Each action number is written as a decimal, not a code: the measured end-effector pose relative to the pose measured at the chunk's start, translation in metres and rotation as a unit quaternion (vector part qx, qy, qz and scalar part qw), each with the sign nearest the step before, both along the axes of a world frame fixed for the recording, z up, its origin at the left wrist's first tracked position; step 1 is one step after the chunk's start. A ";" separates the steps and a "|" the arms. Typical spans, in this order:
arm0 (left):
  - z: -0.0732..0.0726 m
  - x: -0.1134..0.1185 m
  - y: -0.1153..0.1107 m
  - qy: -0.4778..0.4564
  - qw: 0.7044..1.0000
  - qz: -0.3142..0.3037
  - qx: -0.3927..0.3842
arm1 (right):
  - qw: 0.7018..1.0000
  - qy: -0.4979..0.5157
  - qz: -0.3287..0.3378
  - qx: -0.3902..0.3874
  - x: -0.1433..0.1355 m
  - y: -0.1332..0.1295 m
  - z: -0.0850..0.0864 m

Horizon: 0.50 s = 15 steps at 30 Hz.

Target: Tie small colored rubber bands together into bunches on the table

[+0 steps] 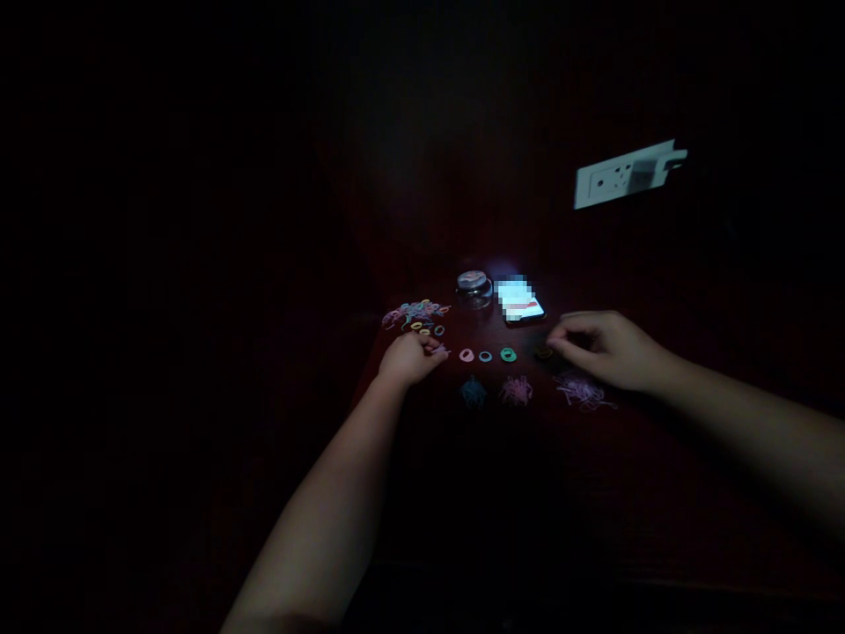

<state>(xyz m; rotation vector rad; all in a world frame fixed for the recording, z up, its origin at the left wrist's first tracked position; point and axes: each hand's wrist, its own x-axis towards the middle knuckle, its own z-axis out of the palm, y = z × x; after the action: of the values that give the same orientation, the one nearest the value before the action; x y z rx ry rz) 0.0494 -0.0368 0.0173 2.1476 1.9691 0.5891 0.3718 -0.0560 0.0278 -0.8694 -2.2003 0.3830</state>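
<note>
My left hand is closed in a pinch on a few light purple rubber bands, beside a mixed heap of coloured rubber bands. Over on the right, my right hand has thumb and forefinger pressed together; what is between them, if anything, is too small to make out. Those fingertips are close to a dark yellowish hair tie. Between the hands lie a pink hair tie, a blue one and a green one in a row.
Nearer me are a blue pile, a pink pile and a purple pile of rubber bands. A lidded clear jar stands behind, beside a lit phone. A socket plate is on the wall. Surroundings are very dark.
</note>
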 end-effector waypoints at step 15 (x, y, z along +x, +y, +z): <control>-0.004 0.002 0.006 0.062 0.997 -0.032 0.039 | 1.000 -0.001 0.002 -0.001 -0.001 -0.002 0.001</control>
<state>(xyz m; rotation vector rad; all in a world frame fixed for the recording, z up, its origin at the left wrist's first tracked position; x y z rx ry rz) 0.0513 -0.0312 0.0134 2.3392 1.9594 0.5424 0.3706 -0.0576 0.0292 -0.8669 -2.2047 0.3854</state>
